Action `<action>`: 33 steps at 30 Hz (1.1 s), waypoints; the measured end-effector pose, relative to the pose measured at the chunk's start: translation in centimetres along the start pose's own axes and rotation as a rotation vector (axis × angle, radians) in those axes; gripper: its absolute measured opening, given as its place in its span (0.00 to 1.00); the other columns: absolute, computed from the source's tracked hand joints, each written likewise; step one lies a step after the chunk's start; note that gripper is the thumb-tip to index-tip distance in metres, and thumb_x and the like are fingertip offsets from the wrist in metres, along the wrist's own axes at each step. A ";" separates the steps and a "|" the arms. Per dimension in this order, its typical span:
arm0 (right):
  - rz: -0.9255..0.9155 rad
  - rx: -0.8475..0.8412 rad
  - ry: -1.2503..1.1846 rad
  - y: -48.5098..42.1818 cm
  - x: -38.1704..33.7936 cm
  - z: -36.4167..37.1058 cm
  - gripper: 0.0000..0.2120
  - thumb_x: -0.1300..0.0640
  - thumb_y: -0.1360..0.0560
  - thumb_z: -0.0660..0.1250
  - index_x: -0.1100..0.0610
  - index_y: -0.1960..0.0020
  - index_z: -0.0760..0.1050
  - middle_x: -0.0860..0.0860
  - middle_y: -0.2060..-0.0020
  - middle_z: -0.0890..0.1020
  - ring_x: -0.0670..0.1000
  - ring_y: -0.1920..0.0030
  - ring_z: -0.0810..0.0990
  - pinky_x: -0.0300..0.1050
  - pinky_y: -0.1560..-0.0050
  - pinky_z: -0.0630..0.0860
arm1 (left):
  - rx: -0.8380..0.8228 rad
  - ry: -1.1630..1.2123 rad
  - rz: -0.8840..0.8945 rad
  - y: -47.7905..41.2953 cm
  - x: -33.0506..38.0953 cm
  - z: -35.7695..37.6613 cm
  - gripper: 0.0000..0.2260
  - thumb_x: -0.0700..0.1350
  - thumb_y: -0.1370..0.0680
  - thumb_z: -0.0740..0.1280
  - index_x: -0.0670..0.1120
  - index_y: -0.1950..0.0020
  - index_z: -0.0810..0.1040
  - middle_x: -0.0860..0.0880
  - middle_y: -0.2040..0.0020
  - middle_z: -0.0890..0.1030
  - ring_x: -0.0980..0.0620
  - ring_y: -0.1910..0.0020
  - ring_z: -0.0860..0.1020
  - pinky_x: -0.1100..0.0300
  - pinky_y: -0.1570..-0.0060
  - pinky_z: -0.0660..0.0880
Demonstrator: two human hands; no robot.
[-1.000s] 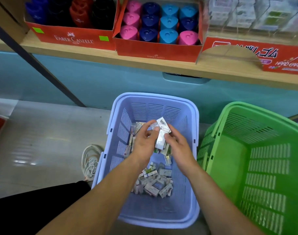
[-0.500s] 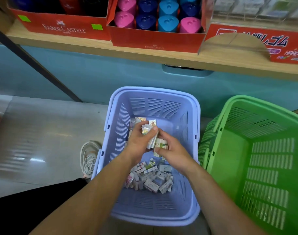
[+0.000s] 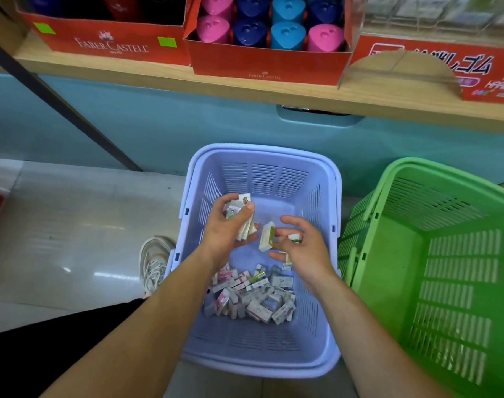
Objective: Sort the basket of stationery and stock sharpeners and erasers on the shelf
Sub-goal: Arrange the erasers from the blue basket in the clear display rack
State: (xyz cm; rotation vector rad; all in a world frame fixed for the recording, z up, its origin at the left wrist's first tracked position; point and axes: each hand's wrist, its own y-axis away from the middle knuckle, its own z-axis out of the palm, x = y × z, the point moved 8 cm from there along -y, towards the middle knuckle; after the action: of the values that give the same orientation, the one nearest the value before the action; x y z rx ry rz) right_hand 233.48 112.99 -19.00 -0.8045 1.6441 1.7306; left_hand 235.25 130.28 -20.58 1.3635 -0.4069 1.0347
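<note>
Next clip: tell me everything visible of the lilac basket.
The lilac basket is glossy plastic, rectangular with rounded corners, slotted walls and bottom, a handle folded along its rim. It stands upright on the pale floor below the shelf, close beside the green basket. A heap of small wrapped erasers lies at its near end. The left hand and right hand hold erasers above them, clear of its walls.

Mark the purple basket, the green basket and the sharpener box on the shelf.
purple basket (image 3: pixel 262 149), head view, far rim
green basket (image 3: pixel 397 282), head view, bare inside surface
sharpener box (image 3: pixel 268 64), head view, red front panel
</note>
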 end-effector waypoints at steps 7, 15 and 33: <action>-0.020 -0.034 0.027 -0.3 0.2 0.9 0.09 0.61 0.19 0.67 0.60 0.40 0.80 0.58 0.45 0.81 0.44 0.57 0.86 0.45 0.56 0.84 | -0.121 -0.076 -0.054 0.6 -2.7 0.6 0.20 0.54 0.28 0.78 0.56 0.38 0.78 0.41 0.33 0.76 0.40 0.43 0.83 0.45 0.51 0.82; -0.012 0.008 0.022 -0.8 0.8 0.4 0.23 0.70 0.26 0.72 0.53 0.34 0.77 0.52 0.45 0.82 0.52 0.50 0.86 0.46 0.52 0.84 | -0.115 -0.216 0.006 0.0 -2.1 -0.1 0.26 0.62 0.35 0.81 0.59 0.40 0.79 0.45 0.35 0.78 0.36 0.35 0.77 0.35 0.36 0.74; -0.173 0.224 0.108 -3.2 -2.6 -1.1 0.04 0.58 0.23 0.72 0.49 0.50 0.81 0.46 0.65 0.83 0.43 0.67 0.80 0.45 0.63 0.77 | -0.226 -0.197 -0.091 1.6 -2.5 1.1 0.19 0.52 0.29 0.77 0.61 0.40 0.79 0.42 0.33 0.75 0.42 0.49 0.83 0.57 0.61 0.80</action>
State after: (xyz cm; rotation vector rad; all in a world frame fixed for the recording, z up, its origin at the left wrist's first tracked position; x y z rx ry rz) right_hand 237.63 111.91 -19.03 -0.9153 1.7469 1.3775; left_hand 232.99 128.18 -21.34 1.2714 -0.5849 0.7572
